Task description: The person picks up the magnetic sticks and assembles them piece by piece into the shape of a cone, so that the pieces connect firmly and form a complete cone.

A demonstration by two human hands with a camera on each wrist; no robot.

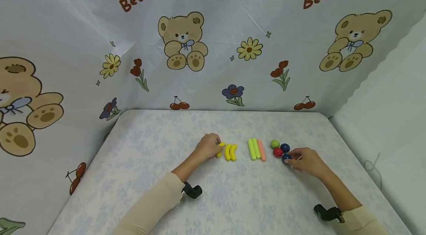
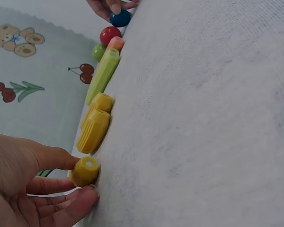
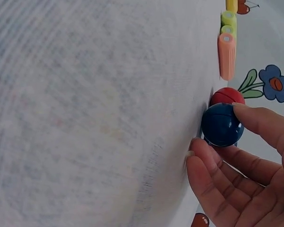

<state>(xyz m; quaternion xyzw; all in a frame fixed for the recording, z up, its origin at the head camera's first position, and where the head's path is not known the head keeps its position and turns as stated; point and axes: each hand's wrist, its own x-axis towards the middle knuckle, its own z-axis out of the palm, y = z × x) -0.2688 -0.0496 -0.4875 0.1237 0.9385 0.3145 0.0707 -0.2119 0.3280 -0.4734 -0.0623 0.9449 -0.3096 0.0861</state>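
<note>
At the left of a row of small things, my left hand (image 1: pixel 207 147) pinches a small yellow toy banana (image 2: pixel 85 171) between thumb and fingers, low at the tabletop. Right beside it lie two more toy bananas (image 1: pixel 230 152), side by side. My right hand (image 1: pixel 308 161) has its thumb and fingers about a glossy dark blue ball (image 3: pixel 222 124) at the row's right end. Close to that ball are a red ball (image 1: pixel 277 152), a green ball (image 1: pixel 274 144) and another dark blue ball (image 1: pixel 284 148), grouped together.
Between the bananas and the balls lie two yellow-green sticks (image 1: pixel 254 149) and one salmon-orange stick (image 1: pixel 261 150), ridged and side by side. They lie on a pale blue-white table (image 1: pixel 233 198). Behind it hangs a bear-printed cloth (image 1: pixel 213 87). Each wrist bears a black camera (image 1: pixel 193 190).
</note>
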